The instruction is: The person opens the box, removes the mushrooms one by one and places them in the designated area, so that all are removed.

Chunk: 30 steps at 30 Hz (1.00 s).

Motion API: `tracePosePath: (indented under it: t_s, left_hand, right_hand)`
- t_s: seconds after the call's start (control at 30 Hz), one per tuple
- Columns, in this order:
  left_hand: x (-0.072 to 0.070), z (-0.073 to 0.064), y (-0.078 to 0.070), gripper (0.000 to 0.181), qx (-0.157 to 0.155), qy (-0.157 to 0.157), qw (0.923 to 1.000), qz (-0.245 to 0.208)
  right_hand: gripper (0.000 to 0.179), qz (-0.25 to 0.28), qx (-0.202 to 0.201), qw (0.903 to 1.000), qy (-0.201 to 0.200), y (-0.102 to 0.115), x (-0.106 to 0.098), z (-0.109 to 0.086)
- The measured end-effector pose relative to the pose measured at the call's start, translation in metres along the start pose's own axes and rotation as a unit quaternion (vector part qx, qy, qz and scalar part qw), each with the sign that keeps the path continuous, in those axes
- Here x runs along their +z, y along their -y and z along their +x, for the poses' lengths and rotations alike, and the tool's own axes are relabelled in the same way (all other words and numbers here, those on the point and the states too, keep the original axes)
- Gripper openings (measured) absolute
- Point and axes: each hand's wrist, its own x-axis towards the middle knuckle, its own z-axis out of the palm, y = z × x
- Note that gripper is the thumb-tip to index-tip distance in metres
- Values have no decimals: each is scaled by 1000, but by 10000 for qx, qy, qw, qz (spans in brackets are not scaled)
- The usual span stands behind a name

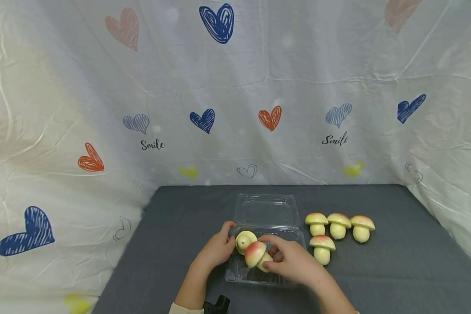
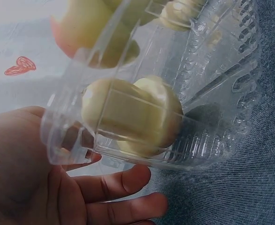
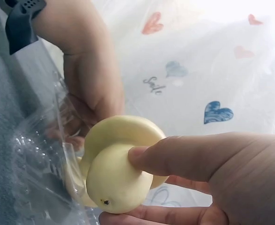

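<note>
My right hand (image 1: 294, 261) pinches a toy mushroom (image 1: 255, 254) by its pale stem, thumb on one side and fingers on the other. Its red-tinged cap points left, above a clear plastic box (image 1: 241, 275) with its lid folded back. Inside the box, at the left, lies another mushroom (image 1: 243, 235), stem upward. In the left wrist view, this mushroom (image 2: 128, 112) shows through the clear wall. My left hand (image 1: 217, 249) touches the box's left side, its visible fingers (image 2: 123, 208) mostly straight along the outside; part of that hand sits behind the plastic.
Several more toy mushrooms stand right of the box on the dark grey tablecloth (image 1: 172, 235): three in a back row, including the middle one (image 1: 338, 226), and a nearer one (image 1: 322, 249). The open lid (image 1: 266, 211) lies behind the box. A heart-printed white curtain (image 1: 235, 87) encloses the table.
</note>
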Motion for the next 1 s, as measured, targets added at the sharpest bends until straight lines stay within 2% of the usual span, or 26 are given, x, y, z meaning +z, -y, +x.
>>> tracePosePath:
  t_s: [0.4,1.0]
  left_hand:
    - [-1,-1,-3,44,-28,60,9999,-89]
    - [-1,-2,-4,43,-15,102,9998,-147]
  right_hand:
    - [64,431,401,9983,-4,2,-20,-7]
    - [54,722,284,9969,153,0,-26,-10]
